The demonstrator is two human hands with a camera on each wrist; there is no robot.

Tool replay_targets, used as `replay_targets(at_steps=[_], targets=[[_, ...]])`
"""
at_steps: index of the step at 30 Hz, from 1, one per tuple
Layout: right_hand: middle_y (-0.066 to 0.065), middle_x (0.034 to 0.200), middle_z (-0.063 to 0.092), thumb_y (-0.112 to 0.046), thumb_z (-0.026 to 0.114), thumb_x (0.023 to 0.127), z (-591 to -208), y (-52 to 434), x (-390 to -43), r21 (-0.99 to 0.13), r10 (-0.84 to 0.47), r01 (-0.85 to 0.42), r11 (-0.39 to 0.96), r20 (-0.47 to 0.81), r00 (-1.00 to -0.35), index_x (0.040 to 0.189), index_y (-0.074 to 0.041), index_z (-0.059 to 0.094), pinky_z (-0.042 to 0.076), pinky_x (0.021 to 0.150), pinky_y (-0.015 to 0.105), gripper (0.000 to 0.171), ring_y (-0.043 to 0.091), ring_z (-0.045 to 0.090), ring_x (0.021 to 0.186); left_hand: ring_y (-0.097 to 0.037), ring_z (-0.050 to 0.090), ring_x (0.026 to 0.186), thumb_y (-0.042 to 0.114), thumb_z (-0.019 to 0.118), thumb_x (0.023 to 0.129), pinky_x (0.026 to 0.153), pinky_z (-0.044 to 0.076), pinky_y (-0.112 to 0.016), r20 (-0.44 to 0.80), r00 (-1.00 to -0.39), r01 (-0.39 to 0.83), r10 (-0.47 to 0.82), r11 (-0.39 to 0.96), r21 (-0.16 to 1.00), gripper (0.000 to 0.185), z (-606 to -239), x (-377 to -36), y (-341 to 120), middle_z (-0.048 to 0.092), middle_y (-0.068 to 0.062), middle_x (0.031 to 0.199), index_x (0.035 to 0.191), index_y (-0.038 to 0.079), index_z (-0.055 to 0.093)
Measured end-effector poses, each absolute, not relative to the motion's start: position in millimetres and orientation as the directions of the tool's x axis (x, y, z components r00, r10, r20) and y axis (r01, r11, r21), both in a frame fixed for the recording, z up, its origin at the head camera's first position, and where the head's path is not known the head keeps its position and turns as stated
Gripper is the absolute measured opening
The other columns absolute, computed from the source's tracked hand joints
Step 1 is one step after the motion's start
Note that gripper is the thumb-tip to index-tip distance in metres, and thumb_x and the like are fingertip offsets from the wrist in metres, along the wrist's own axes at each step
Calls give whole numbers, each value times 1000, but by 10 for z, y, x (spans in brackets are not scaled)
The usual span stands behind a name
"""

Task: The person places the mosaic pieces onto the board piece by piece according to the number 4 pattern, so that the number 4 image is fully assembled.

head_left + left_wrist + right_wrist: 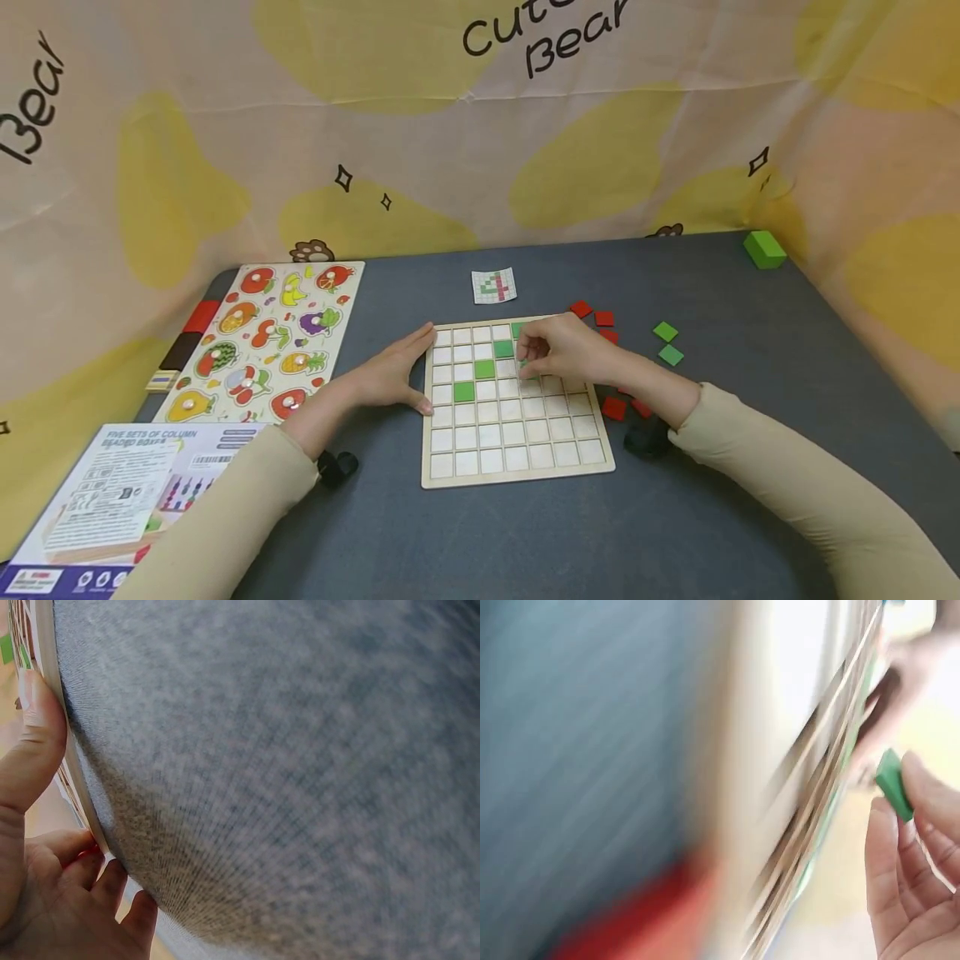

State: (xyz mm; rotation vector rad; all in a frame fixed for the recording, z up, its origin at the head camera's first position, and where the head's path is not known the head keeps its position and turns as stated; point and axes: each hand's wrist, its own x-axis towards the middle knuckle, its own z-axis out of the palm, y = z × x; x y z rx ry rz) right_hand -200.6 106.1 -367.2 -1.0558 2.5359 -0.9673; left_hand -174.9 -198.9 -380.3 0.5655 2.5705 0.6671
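A wooden grid board (517, 467) lies on the grey table, with green tiles (483, 368) set in a diagonal of its cells. My left hand (397, 375) rests against the board's left edge (56, 735), thumb and fingers straight along the rim. Over the upper middle of the board, my right hand (558, 350) pinches a green tile (892, 784) between its fingertips, just above the cells. In the right wrist view, which is blurred, the tile shows at my fingertips (922, 787).
Loose red tiles (613, 408) and green tiles (666, 332) lie right of the board. A small pattern card (494, 286) sits behind it. A fruit puzzle (270, 342) and a printed box (120, 500) are at the left. A green block (764, 248) sits at the far right corner.
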Motion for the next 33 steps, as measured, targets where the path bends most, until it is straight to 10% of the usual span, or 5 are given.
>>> replay_targets(at_steps=[33], targets=[[-6,78,71,-5,73,82,-3656,360,-1691,-500,-785,-673,544,-19,-620,86,-15,76,49,66,20,11,5,58,70,-43,10,154,31,87,73,122,18,-59,-287,-830,275,478,799,536,117,-3814,-1748,-1995,4,-20,168,157,-3,13]])
